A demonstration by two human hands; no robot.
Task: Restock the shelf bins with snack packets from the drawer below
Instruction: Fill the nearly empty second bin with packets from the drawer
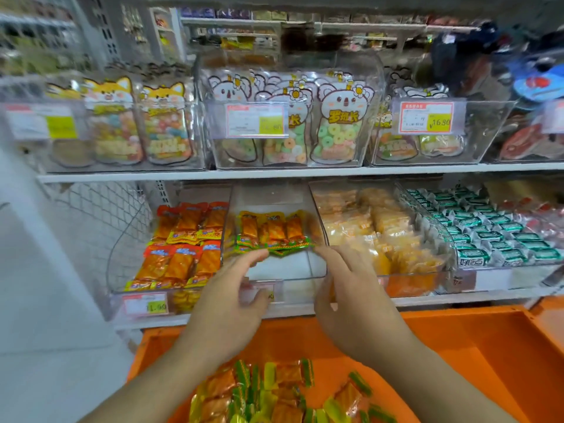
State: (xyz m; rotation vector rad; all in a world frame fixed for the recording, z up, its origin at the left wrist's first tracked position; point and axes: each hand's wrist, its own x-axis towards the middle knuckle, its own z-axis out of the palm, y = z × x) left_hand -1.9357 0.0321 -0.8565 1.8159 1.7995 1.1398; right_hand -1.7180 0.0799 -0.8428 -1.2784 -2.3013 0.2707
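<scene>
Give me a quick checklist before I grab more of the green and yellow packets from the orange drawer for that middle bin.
1. Middle bin has room at the front: ok.
2. Green and yellow packets already inside lie in a row: ok.
3. Left hand free to grab: ok, fingers straight, holding nothing.
4. Right hand free: ok, also empty.
5. Orange drawer open with matching packets left: ok.
6. Price tag matches the product: cannot tell, blurred and partly covered.
</scene>
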